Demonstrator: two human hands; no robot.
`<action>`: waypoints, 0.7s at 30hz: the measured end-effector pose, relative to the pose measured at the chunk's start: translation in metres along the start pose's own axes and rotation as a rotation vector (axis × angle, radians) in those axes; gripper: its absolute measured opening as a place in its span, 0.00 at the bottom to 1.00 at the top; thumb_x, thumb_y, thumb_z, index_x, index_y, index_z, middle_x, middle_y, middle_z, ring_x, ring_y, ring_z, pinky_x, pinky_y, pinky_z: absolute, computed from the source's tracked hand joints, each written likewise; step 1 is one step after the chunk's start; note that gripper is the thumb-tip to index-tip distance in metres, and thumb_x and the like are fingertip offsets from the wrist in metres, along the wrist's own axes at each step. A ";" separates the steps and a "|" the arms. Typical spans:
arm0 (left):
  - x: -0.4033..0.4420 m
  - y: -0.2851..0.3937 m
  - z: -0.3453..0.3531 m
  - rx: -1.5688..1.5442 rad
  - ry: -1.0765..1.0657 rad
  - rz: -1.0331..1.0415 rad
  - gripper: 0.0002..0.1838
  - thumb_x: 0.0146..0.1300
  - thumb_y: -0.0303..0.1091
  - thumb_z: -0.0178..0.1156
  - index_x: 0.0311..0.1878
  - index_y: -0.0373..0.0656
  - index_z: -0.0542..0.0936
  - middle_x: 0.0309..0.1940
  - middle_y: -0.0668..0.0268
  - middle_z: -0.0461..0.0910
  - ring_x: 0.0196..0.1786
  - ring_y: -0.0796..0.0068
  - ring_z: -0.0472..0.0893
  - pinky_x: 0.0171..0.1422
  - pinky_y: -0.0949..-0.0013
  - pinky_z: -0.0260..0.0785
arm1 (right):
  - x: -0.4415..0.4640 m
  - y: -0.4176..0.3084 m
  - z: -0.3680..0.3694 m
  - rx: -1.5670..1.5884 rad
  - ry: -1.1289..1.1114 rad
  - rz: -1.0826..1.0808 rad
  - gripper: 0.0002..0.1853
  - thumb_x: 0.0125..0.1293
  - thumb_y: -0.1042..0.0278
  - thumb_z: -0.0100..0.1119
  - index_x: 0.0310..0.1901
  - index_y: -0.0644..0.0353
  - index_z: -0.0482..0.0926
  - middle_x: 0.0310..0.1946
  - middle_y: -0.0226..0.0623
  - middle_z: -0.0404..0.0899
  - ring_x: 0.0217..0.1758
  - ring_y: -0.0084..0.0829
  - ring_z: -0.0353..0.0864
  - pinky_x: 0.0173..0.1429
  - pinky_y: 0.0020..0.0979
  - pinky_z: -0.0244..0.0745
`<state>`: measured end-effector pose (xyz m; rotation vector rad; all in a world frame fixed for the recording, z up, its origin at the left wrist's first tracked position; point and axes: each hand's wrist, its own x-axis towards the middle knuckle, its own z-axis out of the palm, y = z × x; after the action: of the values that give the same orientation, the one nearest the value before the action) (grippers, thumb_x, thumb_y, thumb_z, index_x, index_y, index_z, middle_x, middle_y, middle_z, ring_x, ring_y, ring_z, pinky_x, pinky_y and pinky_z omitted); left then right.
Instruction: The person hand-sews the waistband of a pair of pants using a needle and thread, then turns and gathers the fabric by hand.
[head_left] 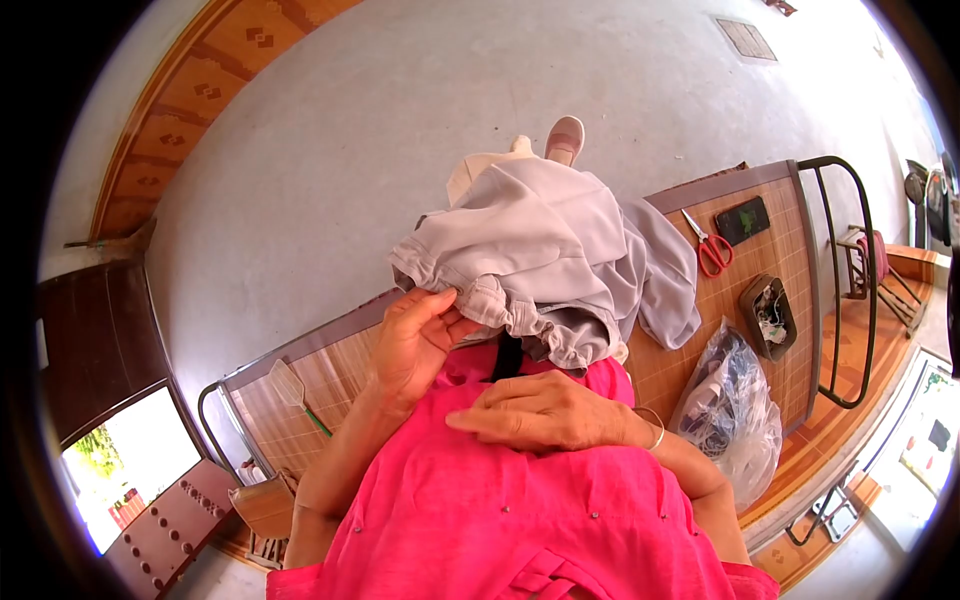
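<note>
Pale grey trousers (545,235) with a gathered elastic waistband lie bunched over my lap. My left hand (418,338) pinches the waistband at its left part, thumb and fingertips closed on the cloth. Close to my body, in front of the pink top (450,480), is my right hand (535,410). Its fingers are pressed together and point left, a little below the waistband and apart from it. Whatever it may hold is too small or hidden to make out. A dark strip (507,357) shows between the waistband and the top.
I sit on a bamboo-mat bed (660,385) with a metal frame. On its right lie red-handled scissors (712,250), a phone (741,220), a small box (768,318) of bits and a clear plastic bag (728,400). A fly swatter (290,385) lies at left.
</note>
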<state>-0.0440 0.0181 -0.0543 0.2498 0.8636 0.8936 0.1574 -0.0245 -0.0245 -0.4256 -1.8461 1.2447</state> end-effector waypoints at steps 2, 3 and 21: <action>0.002 0.000 -0.004 0.007 -0.012 0.000 0.15 0.70 0.28 0.51 0.57 0.33 0.75 0.54 0.56 0.80 0.57 0.62 0.80 0.64 0.55 0.75 | 0.005 -0.002 -0.008 0.013 -0.077 -0.063 0.20 0.63 0.76 0.57 0.58 0.66 0.75 0.44 0.45 0.79 0.48 0.39 0.81 0.48 0.35 0.80; 0.003 0.000 -0.005 0.014 -0.016 0.000 0.15 0.69 0.28 0.51 0.57 0.33 0.75 0.54 0.56 0.80 0.57 0.62 0.80 0.64 0.55 0.75 | 0.006 -0.003 -0.010 0.019 -0.115 -0.094 0.21 0.64 0.75 0.56 0.59 0.65 0.75 0.47 0.46 0.80 0.52 0.41 0.81 0.53 0.36 0.80; 0.013 -0.007 0.002 -0.062 -0.044 -0.014 0.27 0.64 0.26 0.48 0.67 0.35 0.66 0.62 0.60 0.74 0.64 0.65 0.74 0.70 0.59 0.66 | 0.004 0.000 0.004 -0.244 0.140 -0.015 0.10 0.58 0.77 0.64 0.39 0.67 0.74 0.27 0.39 0.72 0.29 0.37 0.78 0.29 0.34 0.75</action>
<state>-0.0346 0.0245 -0.0641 0.2084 0.7951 0.8973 0.1522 -0.0241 -0.0236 -0.6146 -1.8828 0.9567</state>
